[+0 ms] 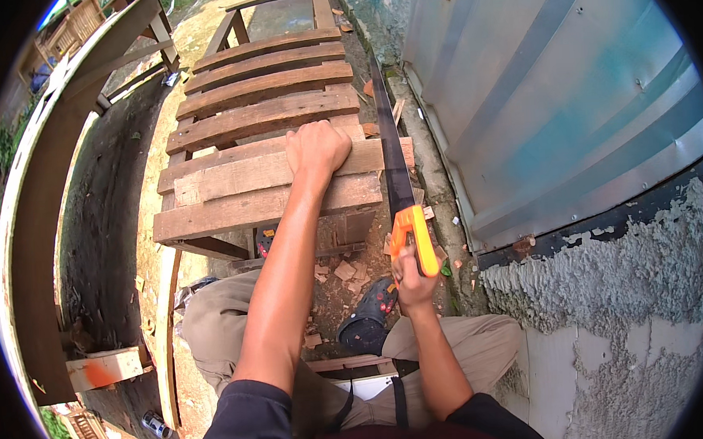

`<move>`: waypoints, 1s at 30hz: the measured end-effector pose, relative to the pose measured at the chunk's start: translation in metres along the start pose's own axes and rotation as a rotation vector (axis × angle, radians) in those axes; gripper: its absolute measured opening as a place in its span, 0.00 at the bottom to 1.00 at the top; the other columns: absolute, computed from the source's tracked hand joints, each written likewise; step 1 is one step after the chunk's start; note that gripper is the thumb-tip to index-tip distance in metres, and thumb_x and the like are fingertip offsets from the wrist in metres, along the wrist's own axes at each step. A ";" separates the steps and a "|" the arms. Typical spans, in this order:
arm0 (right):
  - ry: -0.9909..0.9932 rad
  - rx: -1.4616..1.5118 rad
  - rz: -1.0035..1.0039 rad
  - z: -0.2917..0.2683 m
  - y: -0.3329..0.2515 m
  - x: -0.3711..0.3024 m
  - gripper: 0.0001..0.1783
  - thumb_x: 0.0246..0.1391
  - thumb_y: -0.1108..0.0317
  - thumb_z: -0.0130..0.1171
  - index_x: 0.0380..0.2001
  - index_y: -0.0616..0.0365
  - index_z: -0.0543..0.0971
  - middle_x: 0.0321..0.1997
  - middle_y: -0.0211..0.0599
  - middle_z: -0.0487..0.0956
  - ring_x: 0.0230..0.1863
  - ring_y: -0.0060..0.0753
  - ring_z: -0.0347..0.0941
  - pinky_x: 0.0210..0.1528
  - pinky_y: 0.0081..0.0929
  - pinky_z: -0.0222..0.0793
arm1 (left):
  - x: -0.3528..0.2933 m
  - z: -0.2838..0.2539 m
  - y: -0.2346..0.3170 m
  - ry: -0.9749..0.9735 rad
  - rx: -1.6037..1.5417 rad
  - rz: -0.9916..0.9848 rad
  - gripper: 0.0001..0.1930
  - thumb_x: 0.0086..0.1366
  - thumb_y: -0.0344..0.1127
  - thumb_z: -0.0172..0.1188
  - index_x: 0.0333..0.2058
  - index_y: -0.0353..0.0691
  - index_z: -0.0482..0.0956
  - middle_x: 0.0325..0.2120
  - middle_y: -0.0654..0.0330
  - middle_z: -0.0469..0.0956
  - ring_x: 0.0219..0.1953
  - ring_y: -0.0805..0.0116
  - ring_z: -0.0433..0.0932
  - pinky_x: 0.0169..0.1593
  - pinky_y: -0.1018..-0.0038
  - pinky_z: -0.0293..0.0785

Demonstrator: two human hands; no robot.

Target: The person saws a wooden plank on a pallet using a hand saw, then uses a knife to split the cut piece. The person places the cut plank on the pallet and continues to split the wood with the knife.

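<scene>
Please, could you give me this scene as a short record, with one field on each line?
Left hand: curled over the pale plank
Right hand: grips the handsaw by its orange-yellow handle
Blade: points away from the person, beside the plank's right end; contact unclear
Support: slatted wooden frame under the plank
Ground: wood offcuts near a dark shoe
Right side: corrugated metal sheet

Org./yel. saw hdl. (423, 243), dk. blade (394, 154), brn. slats (263, 119)

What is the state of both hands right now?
Left hand: closed on a flat, light-brown wooden plank.
Right hand: closed, holding a long, dark-bladed, orange-handled handsaw.
</scene>
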State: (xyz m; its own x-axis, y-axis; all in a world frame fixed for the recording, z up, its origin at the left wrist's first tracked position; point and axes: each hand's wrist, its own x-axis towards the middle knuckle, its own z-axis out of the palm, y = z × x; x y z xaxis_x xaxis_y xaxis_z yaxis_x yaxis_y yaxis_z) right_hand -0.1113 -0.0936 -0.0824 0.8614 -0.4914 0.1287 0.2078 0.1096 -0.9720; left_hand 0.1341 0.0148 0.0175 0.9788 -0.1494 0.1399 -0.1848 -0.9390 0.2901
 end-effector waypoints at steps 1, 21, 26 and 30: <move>-0.017 -0.012 -0.032 0.007 -0.002 0.038 0.07 0.62 0.76 0.52 0.28 0.58 0.69 0.16 0.23 0.65 0.15 0.16 0.58 0.18 0.21 0.55 | 0.001 0.003 0.002 0.000 -0.007 0.004 0.20 0.58 0.40 0.49 0.33 0.33 0.87 0.36 0.41 0.85 0.44 0.46 0.83 0.54 0.54 0.70; 0.025 -0.061 -0.057 0.019 0.005 0.040 0.12 0.59 0.73 0.54 0.21 0.60 0.70 0.14 0.28 0.67 0.15 0.23 0.63 0.19 0.26 0.58 | -0.001 0.006 -0.003 0.028 -0.039 0.015 0.21 0.59 0.41 0.47 0.31 0.31 0.87 0.35 0.38 0.84 0.42 0.43 0.83 0.51 0.54 0.75; -0.027 -0.323 -0.112 -0.035 0.008 -0.068 0.12 0.58 0.72 0.53 0.20 0.63 0.74 0.16 0.31 0.73 0.18 0.24 0.69 0.24 0.25 0.67 | -0.001 0.001 -0.006 0.014 -0.034 0.003 0.22 0.60 0.41 0.46 0.33 0.31 0.86 0.36 0.38 0.83 0.43 0.42 0.83 0.52 0.53 0.74; -0.069 -0.446 -0.234 -0.067 0.014 -0.153 0.10 0.55 0.74 0.50 0.27 0.72 0.76 0.24 0.43 0.79 0.25 0.35 0.78 0.43 0.40 0.77 | -0.003 0.000 -0.002 -0.041 0.003 -0.025 0.23 0.62 0.42 0.45 0.40 0.32 0.86 0.38 0.38 0.83 0.45 0.42 0.82 0.55 0.53 0.73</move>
State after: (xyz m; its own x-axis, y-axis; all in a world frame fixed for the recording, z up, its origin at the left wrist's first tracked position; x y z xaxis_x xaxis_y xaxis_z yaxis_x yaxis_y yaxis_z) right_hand -0.2715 -0.0746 -0.1285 0.8471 -0.3992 0.3509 0.1933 -0.3836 -0.9031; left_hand 0.1314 0.0177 0.0166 0.9858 -0.1387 0.0942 -0.1604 -0.9435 0.2900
